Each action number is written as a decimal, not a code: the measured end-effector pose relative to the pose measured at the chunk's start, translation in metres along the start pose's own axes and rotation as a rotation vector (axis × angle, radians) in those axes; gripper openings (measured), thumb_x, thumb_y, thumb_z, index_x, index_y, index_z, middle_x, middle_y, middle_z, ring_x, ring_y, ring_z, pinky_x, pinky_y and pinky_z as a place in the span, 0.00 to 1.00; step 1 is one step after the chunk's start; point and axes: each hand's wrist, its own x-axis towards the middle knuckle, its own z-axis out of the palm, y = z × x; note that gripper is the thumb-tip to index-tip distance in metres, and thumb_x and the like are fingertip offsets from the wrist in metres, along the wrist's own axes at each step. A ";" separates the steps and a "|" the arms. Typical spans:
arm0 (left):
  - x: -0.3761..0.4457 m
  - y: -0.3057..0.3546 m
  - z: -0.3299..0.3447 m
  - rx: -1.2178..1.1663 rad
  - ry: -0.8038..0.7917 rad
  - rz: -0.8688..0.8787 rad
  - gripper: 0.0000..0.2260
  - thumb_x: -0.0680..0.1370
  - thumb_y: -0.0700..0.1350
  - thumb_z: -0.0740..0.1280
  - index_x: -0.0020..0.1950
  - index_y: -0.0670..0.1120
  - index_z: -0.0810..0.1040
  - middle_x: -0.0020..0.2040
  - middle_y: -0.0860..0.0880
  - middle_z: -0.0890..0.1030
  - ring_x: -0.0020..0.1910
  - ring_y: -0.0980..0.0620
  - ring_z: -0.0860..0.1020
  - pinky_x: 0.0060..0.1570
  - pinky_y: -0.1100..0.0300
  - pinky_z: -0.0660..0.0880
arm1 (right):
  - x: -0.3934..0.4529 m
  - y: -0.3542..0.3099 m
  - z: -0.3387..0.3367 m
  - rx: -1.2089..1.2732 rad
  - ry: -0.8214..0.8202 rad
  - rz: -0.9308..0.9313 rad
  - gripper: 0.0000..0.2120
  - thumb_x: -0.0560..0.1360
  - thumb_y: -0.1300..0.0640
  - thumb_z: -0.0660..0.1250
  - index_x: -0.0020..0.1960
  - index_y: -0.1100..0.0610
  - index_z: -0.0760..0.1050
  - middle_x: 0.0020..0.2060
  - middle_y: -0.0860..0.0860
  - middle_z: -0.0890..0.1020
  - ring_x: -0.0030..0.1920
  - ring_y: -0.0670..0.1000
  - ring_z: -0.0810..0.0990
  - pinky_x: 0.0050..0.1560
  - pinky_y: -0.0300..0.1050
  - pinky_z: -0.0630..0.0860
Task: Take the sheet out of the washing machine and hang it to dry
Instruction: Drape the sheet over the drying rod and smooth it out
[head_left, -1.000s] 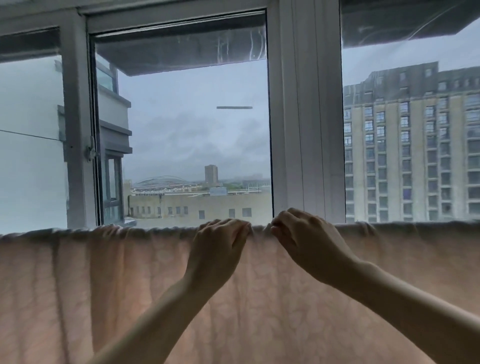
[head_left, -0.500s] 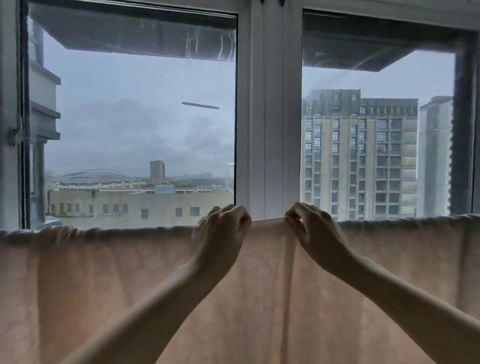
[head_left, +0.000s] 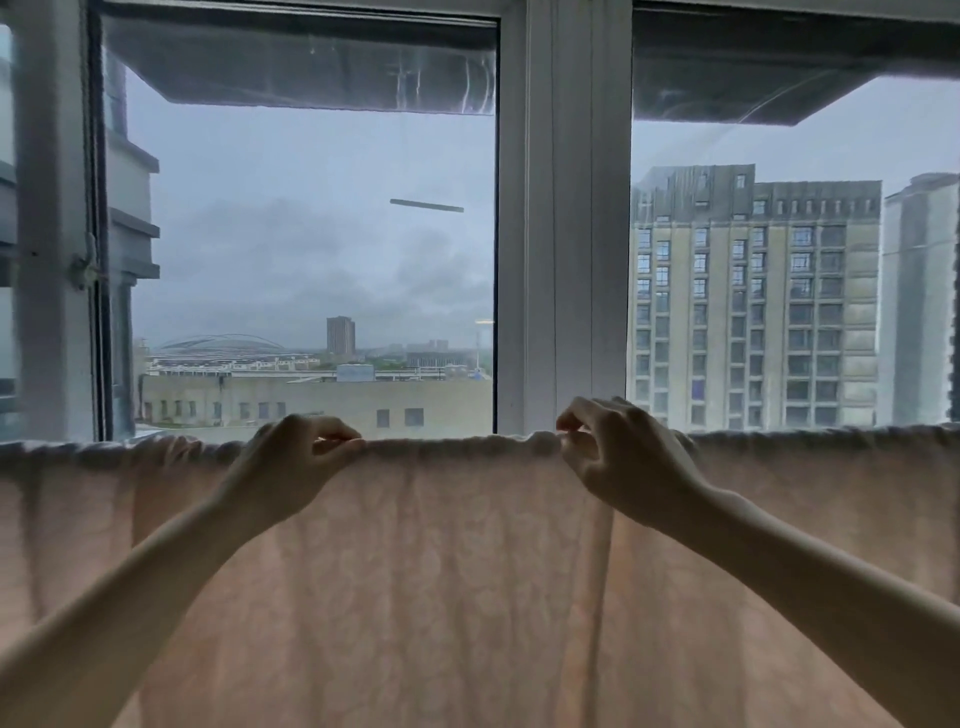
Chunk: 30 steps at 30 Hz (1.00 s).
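Two hands up at the head view's centre: left hand (head_left: 291, 470) at 9 o'clock, right hand (head_left: 618, 457) at 3 o'clock, each pinching the top fold of the sheet (head_left: 457, 571). Draped low before the window (head_left: 566, 234). Probably soft, light, limp; best gripped along that fold. No legible writing.

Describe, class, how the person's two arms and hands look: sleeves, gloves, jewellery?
Both forearms are bare as far as the picture shows, with no sleeve visible. The left hand and right hand wear no gloves; no watch, ring or bracelet shows.
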 end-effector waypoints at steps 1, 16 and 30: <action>-0.001 -0.006 -0.005 -0.016 -0.014 -0.015 0.07 0.75 0.51 0.70 0.49 0.51 0.83 0.45 0.56 0.84 0.45 0.60 0.81 0.53 0.55 0.79 | 0.001 -0.005 0.003 0.001 -0.007 -0.027 0.06 0.76 0.50 0.65 0.51 0.50 0.75 0.44 0.46 0.80 0.44 0.45 0.77 0.46 0.42 0.76; -0.003 0.020 0.016 -0.156 0.357 0.042 0.04 0.76 0.45 0.70 0.44 0.54 0.80 0.42 0.55 0.82 0.43 0.59 0.81 0.47 0.52 0.80 | 0.028 -0.042 0.029 0.203 0.067 -0.041 0.05 0.80 0.55 0.58 0.46 0.53 0.68 0.35 0.48 0.77 0.33 0.47 0.76 0.34 0.45 0.74; -0.001 0.068 0.055 -0.102 0.243 0.178 0.03 0.79 0.49 0.66 0.46 0.52 0.79 0.40 0.56 0.84 0.40 0.56 0.82 0.43 0.54 0.79 | 0.011 0.013 0.005 0.020 0.036 0.051 0.04 0.79 0.55 0.60 0.45 0.53 0.70 0.29 0.47 0.77 0.29 0.47 0.77 0.35 0.52 0.79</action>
